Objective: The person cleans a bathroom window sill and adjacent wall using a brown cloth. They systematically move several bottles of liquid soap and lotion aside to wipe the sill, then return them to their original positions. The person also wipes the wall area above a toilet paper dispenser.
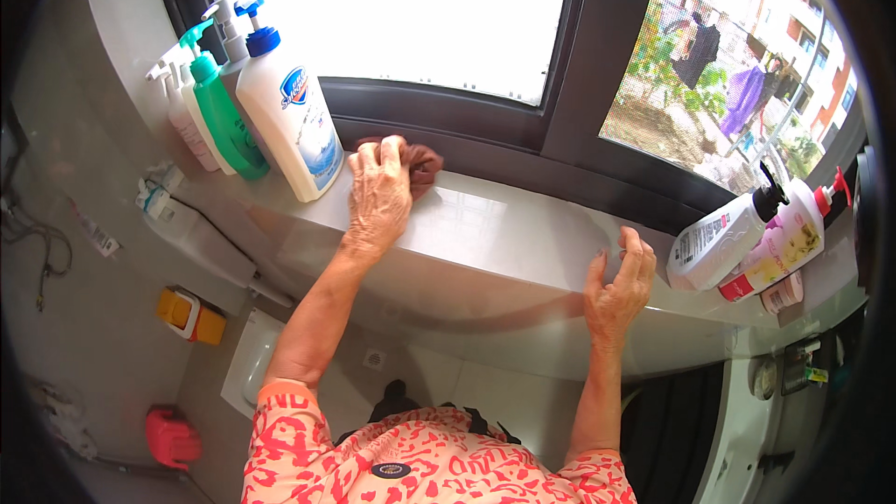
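Note:
On the pale windowsill [504,224], my left hand [378,194] presses down with its fingers bent over a bunched brown cloth [426,166]. Part of the cloth is hidden beneath the fingers. Just left of that hand stands a large white pump bottle [280,121] with a blue top. My right hand [619,287] rests at the sill's front edge, thumb and fingers apart, holding nothing. Close to its right, a white bottle with a black pump [714,243] leans on the sill.
A green pump bottle [224,117] and other bottles crowd the sill's left end. A flowered bottle with a red pump [782,238] and a small jar [782,293] are at the right end. The dark window frame [495,159] runs behind. A white basin [252,355] is below left.

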`<action>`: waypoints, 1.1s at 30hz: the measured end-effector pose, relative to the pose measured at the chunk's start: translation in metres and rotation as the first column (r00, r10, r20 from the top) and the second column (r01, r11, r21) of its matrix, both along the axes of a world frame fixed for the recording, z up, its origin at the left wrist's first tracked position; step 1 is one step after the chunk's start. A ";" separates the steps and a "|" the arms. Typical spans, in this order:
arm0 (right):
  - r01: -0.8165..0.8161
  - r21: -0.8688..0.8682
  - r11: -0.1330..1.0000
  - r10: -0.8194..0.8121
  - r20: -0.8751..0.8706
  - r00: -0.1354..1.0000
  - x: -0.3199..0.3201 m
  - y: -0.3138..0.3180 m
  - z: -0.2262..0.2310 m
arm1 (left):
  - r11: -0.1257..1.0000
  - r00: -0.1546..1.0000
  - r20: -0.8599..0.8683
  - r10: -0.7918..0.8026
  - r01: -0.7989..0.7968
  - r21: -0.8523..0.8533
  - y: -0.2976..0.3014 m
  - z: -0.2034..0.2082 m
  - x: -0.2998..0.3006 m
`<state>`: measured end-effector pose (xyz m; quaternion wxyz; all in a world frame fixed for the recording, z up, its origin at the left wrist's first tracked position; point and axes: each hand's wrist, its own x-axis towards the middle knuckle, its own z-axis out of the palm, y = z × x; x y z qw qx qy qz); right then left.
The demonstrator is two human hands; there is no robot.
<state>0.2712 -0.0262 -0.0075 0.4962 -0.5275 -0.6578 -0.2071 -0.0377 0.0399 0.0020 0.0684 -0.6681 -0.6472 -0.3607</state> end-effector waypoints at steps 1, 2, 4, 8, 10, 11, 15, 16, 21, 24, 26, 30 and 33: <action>0.006 -0.023 1.000 -0.006 -0.019 1.000 0.000 0.001 0.000 | 0.984 0.997 0.056 -0.051 0.040 0.175 0.001 0.008 0.015; 0.010 -0.047 0.999 -0.011 -0.037 0.999 0.000 0.000 -0.001 | 0.947 0.997 0.029 -0.077 0.064 0.315 0.001 0.016 0.031; 0.009 -0.065 0.998 -0.013 -0.066 0.998 -0.002 -0.001 -0.001 | 0.903 0.985 -0.098 -0.145 0.172 0.394 0.012 0.024 0.050; -0.002 -0.070 0.998 -0.005 -0.099 0.995 -0.002 -0.002 -0.003 | 0.807 0.784 0.194 -0.589 0.580 0.106 0.018 0.019 0.087; -0.001 -0.081 0.997 -0.007 -0.109 0.994 0.000 -0.003 -0.004 | 0.826 0.821 -0.395 -0.413 0.520 0.216 0.022 0.016 0.091; -0.007 -0.086 0.996 -0.002 -0.109 0.994 0.000 -0.004 -0.004 | 0.829 0.807 -0.415 -0.419 0.527 0.188 0.026 0.018 0.085; 0.045 -0.076 0.996 -0.048 -0.030 0.998 0.005 -0.002 -0.007 | 0.903 0.894 -0.406 -0.188 0.320 0.286 0.030 0.010 0.043; 0.060 -0.079 0.995 -0.060 0.001 0.998 0.005 -0.002 -0.008 | 0.926 0.923 -0.350 -0.158 0.262 0.272 0.027 0.009 0.032; 0.065 -0.072 0.995 -0.063 0.028 0.998 0.000 0.000 -0.005 | 0.995 0.974 -0.218 0.059 -0.039 0.095 0.020 0.009 -0.001; 0.061 -0.063 0.996 -0.060 0.017 0.998 -0.002 -0.001 -0.003 | 0.999 1.000 0.000 -0.016 0.016 0.051 0.006 0.010 0.007; 0.067 -0.056 0.996 -0.066 0.019 0.998 -0.004 -0.002 -0.002 | 0.926 0.873 -0.370 -0.317 0.370 0.079 -0.012 0.003 0.010; 0.056 -0.056 0.997 -0.054 0.039 0.998 -0.002 -0.001 -0.003 | 0.928 0.924 -0.190 -0.333 0.357 0.109 -0.056 0.005 0.048; 0.041 -0.082 0.996 -0.039 0.031 0.999 -0.001 -0.002 -0.001 | 0.904 0.909 -0.226 -0.350 0.391 0.174 -0.070 -0.002 0.045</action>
